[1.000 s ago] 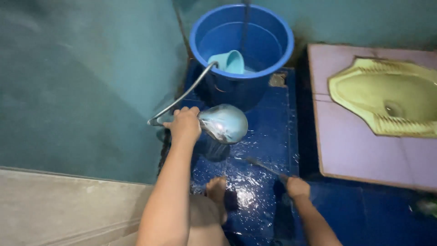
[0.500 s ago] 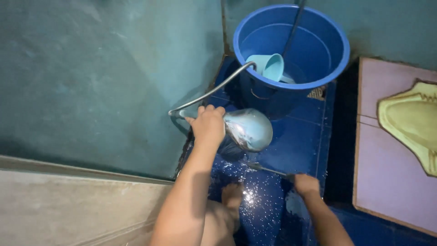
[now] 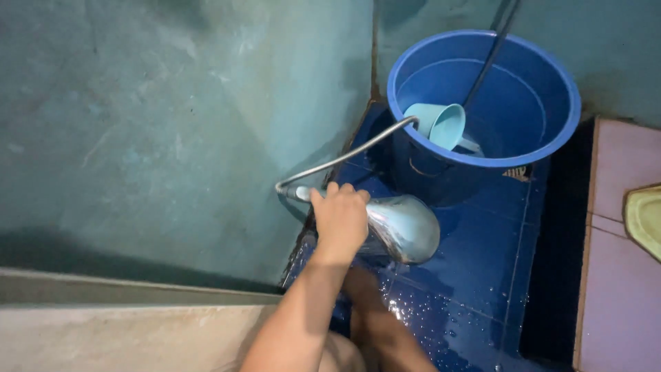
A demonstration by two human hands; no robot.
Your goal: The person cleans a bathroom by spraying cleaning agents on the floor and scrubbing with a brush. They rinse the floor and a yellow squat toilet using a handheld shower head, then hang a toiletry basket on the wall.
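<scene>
left hand [image 3: 341, 220]: grip clamped around the neck of the shower head [image 3: 403, 227], fingers wrapped over the top, knuckles toward the wall
right hand: not in view; whether its grip is open or closed can't be told
shower head: chrome, bulb-shaped, wide face pointing right and slightly down; sits directly right of the grip, touching it
long axis: runs left-right, handle end at left near the wall, wide end at right over the floor
hose [image 3: 344, 160]: metal, leaves the handle end at the left of the grip, bends sharply, then runs up and right to the rim of the bucket [image 3: 551, 148]
bucket: blue, round, far right of the grip, standing in the corner; well apart from the shower head but just beyond it
dipper [image 3: 441, 125]: light blue, inside the bucket, leaning at its left inner side, mouth facing right
floor [image 3: 482, 275]: dark blue tiles, wet, droplets under and near the shower head
foot/leg [image 3: 375, 324]: bare, below the shower head, near side of the grip
wall [image 3: 172, 138]: teal, left of the grip, close to the hose bend
nearer hand: left, the only one showing
raised slab [image 3: 620, 275]: pinkish tiles at far right, edge of a pale green squat pan [image 3: 647, 220] just visible
</scene>
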